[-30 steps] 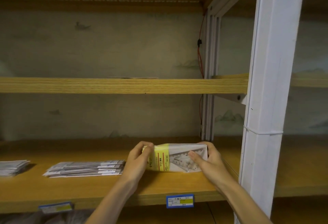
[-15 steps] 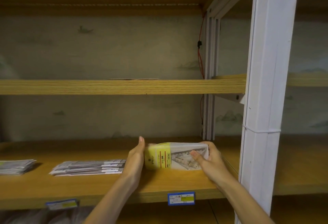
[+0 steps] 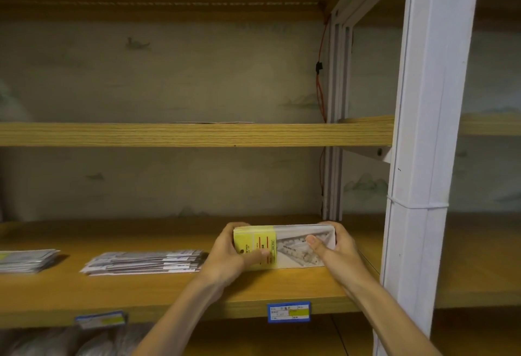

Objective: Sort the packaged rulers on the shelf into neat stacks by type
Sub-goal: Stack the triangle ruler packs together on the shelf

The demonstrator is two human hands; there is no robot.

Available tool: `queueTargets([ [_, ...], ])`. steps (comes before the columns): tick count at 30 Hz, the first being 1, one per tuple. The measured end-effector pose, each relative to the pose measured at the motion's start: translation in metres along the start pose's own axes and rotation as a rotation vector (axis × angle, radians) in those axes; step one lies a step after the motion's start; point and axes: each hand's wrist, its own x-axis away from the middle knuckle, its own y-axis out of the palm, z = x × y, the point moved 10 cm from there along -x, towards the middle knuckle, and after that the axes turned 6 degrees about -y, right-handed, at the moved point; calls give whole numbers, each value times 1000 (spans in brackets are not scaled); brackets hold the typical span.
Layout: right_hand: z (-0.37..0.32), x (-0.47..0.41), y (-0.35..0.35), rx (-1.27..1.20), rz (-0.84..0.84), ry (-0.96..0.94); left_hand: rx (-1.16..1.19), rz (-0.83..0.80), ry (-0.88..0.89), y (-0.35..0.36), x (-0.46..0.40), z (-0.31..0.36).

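**Squaring up my ruler packs**

I hold the stack of ruler packs (image 3: 284,245) in the lower middle of the frame, standing on the wooden shelf (image 3: 174,288). My left hand (image 3: 229,251) wraps round its yellow end, thumb lying on the front. My right hand (image 3: 335,245) wraps round the clear end, thumb pressed on the front too. So both hands grip the stack from its two ends.

To do this well, I think I should squeeze both ends gently, tap the bottom edge on the shelf so all the packs line up, then lay them down flat. If I squeeze too hard the packs may bend or slip out.

Two other piles lie flat at the lower left: a near pile (image 3: 146,261) and a far pile (image 3: 26,260).

A moment ago my left hand lay flat against the yellow end. Now its fingers curl round the stack and its thumb is on the front.
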Motion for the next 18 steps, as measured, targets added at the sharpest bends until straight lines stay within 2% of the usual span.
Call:
queueTargets([
  [4, -1, 1, 0, -31, 4, 3, -68, -12, 12, 3, -2, -2],
  [8, -2, 3, 7, 14, -73, 1, -110, -7, 16, 3, -4, -3],
  [13, -9, 5, 3, 61, -28, -56, -116, 94, 84, -7, -4, 4],
  [18, -8, 5, 7, 99, -48, -38, -113, 70, 21, -5, -4, -3],
])
